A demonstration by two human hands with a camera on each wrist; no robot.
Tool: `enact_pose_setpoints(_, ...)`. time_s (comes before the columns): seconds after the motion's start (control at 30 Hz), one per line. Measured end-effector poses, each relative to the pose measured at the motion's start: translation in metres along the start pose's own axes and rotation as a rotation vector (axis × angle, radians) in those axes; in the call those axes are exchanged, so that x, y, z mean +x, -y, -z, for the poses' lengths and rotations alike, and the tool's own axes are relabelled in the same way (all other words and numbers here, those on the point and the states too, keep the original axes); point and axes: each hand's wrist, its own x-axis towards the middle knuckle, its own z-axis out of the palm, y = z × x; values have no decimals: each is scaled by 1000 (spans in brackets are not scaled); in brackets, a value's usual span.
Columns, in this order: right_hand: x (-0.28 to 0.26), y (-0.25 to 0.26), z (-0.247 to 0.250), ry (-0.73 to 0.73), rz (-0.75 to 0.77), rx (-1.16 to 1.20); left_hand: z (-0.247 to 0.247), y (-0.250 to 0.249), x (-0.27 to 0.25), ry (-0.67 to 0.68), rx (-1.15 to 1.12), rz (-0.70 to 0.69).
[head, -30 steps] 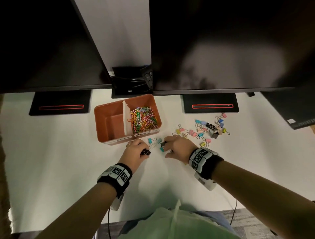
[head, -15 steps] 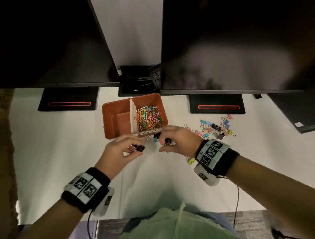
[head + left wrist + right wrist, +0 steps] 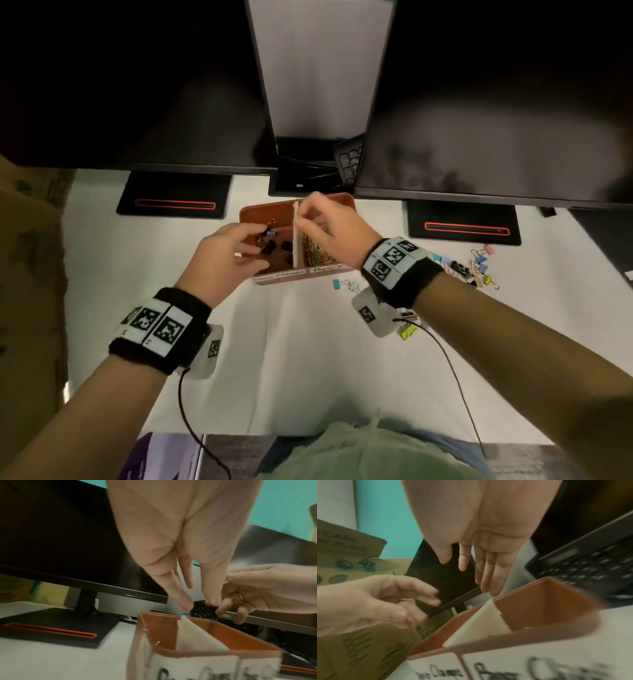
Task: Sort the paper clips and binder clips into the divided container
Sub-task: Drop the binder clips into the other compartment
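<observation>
An orange divided container [image 3: 260, 214] stands on the white desk below the monitors, with a pale divider [image 3: 295, 240] down its middle. Dark and teal binder clips [image 3: 270, 245] lie in its left compartment, and coloured paper clips [image 3: 315, 255] fill the right one. My left hand [image 3: 257, 245] hovers over the left compartment with fingers spread and nothing in them. Above the divider, my right hand [image 3: 305, 214] also holds nothing. In the wrist views the left hand [image 3: 197, 601] and the right hand [image 3: 467, 577] point straight fingers down at the container [image 3: 223, 651].
A pile of coloured binder clips [image 3: 469, 267] lies on the desk to the right. A blue clip [image 3: 339, 284] and a yellow clip [image 3: 407, 331] lie near my right wrist. Two monitor stands [image 3: 174, 197] flank the container, and a keyboard [image 3: 349, 161] is behind it.
Both hands rose from the desk with binder clips pinched, moved over the container and let them go. The clips now lie in the left compartment.
</observation>
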Motion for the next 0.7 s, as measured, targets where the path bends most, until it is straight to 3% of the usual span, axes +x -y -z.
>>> enact_pose_setpoints(0.13, -38, -60, 30, -125, -148, -149, -35, -18, -17, 116, 64, -218)
enact_pose_setpoints(0.27, -72, -111, 39, 68, -317, -371, -94, -12, -18, 279, 131, -342)
enact_pose_setpoints(0.5, -82, -131, 19, 353, -383, -440, -169, -11, 1, 454, 486, -258)
enact_pose_setpoints(0.6, -83, -134, 10, 344, -360, -491, -182, -7, 7, 450, 613, -209)
enact_pose_setpoints(0.7, -84, -135, 4, 270, -342, -457, -187, 0, 7, 393, 588, -208)
